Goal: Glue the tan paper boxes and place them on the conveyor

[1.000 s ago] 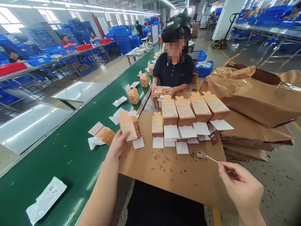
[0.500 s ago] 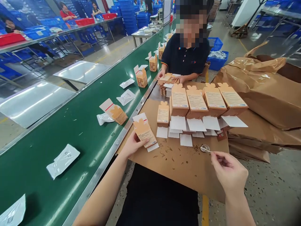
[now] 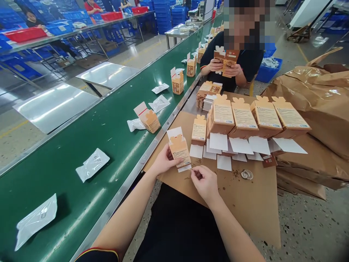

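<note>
My left hand [image 3: 165,161] grips a tan carton [image 3: 179,148] near the table's left edge, thumb across its printed front. The carton's white top flap stands up, and its white bottom flap [image 3: 184,168] sticks out towards me. Close beside that flap, my right hand [image 3: 205,182] is closed in a pinch. Between its fingertips is a thin stick, which looks like a cotton swab; only a bit of it shows. A small clear dish [image 3: 247,174] sits on the brown cardboard [image 3: 253,207] to the right, with dark spots around it.
Tan cartons [image 3: 244,118] with white flaps hanging out stand in a row ahead. Along the left runs a green conveyor [image 3: 114,196] carrying silver pouches [image 3: 92,165] and open cartons [image 3: 177,83]. Across the table a co-worker [image 3: 218,43] holds flat cartons. Brown wrapping [image 3: 308,91] is heaped at right.
My right hand has moved left with the stick, from the small dish to the carton's bottom flap. The co-worker has lifted flat cartons from the stack. Pouches and cartons shift as my view turns.
</note>
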`<action>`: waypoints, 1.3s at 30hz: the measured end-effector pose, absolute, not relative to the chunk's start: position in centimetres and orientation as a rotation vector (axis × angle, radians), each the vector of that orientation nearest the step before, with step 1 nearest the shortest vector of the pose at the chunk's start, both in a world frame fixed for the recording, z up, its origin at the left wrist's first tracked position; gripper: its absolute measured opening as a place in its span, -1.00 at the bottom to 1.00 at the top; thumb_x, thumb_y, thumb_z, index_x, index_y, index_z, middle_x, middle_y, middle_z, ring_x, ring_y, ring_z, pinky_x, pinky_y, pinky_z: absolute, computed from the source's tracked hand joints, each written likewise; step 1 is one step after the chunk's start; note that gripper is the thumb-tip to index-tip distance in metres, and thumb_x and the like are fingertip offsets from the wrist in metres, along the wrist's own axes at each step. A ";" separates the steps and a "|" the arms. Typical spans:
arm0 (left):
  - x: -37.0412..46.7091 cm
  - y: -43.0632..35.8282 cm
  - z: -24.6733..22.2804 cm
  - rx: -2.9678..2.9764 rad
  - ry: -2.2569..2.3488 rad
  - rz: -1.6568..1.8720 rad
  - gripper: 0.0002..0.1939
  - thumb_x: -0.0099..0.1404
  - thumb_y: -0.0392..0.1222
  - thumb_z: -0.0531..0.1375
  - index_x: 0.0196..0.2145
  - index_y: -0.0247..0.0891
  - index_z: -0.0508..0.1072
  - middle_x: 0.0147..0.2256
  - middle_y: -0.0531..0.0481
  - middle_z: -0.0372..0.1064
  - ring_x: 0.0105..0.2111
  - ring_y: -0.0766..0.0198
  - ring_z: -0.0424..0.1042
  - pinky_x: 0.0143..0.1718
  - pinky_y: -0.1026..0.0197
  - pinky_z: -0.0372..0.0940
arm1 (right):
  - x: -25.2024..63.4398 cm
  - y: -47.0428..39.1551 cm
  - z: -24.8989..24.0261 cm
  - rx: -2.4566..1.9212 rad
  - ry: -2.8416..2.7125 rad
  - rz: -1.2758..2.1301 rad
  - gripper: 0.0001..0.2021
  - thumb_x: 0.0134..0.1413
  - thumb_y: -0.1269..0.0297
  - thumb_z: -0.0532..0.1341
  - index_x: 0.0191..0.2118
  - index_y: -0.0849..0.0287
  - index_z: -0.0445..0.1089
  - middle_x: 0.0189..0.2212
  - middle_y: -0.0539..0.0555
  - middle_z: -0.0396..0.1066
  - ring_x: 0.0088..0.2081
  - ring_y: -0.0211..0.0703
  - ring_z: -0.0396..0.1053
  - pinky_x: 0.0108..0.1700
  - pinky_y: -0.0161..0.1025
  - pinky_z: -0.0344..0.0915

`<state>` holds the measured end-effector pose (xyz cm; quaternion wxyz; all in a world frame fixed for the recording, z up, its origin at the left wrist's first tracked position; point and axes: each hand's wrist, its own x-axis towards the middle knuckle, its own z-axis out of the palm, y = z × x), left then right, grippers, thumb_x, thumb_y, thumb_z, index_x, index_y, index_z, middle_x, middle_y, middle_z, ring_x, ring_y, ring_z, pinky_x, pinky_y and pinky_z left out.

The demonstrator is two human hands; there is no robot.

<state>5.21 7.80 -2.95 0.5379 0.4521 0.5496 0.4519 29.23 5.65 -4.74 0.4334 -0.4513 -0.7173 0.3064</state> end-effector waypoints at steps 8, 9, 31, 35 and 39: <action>5.1 7.3 -3.3 1.156 1.329 1.040 -0.18 0.15 0.07 0.66 0.27 -0.17 0.52 0.24 -0.29 0.70 0.25 -0.27 0.71 0.32 -0.29 0.60 | 31.0 4.9 -3.1 -1.163 -1.770 0.713 -0.76 0.44 0.33 0.26 -0.33 0.04 0.57 -0.47 -0.01 0.51 -0.48 -0.20 0.42 -0.39 -0.28 0.46; 5.1 7.1 -3.2 1.179 1.340 1.023 -0.20 0.15 0.07 0.65 0.25 -0.18 0.54 0.22 -0.29 0.71 0.24 -0.27 0.71 0.31 -0.29 0.61 | 31.5 4.5 -2.7 -1.174 -1.753 0.701 -0.76 0.45 0.33 0.27 -0.32 0.04 0.58 -0.46 -0.01 0.52 -0.48 -0.20 0.43 -0.39 -0.28 0.47; 4.5 5.6 -2.3 1.381 1.671 1.033 -0.31 0.01 0.03 0.66 0.08 -0.13 0.62 0.08 -0.25 0.76 0.15 -0.35 0.74 0.27 -0.38 0.59 | 36.4 0.1 1.6 -1.114 -1.605 0.631 -0.80 0.46 0.39 0.36 -0.26 0.03 0.64 -0.44 -0.02 0.59 -0.48 -0.21 0.51 -0.41 -0.31 0.52; -2.6 4.6 -1.8 1.011 2.000 1.406 -0.28 0.00 0.00 0.66 0.07 -0.21 0.58 0.16 -0.36 0.72 0.25 -0.41 0.69 0.39 -0.47 0.51 | 37.8 -0.8 1.5 -1.138 -1.584 0.637 -0.81 0.47 0.35 0.38 -0.25 0.02 0.66 -0.46 -0.02 0.57 -0.50 -0.21 0.49 -0.44 -0.31 0.51; -8.6 3.3 -2.0 0.770 2.202 1.519 -0.20 -0.04 -0.14 0.68 0.11 -0.18 0.49 0.17 -0.33 0.69 0.23 -0.31 0.71 0.35 -0.36 0.58 | 39.1 -1.3 0.7 -1.183 -1.526 0.633 -0.84 0.47 0.27 0.43 -0.25 0.03 0.69 -0.45 -0.01 0.56 -0.51 -0.22 0.48 -0.48 -0.33 0.46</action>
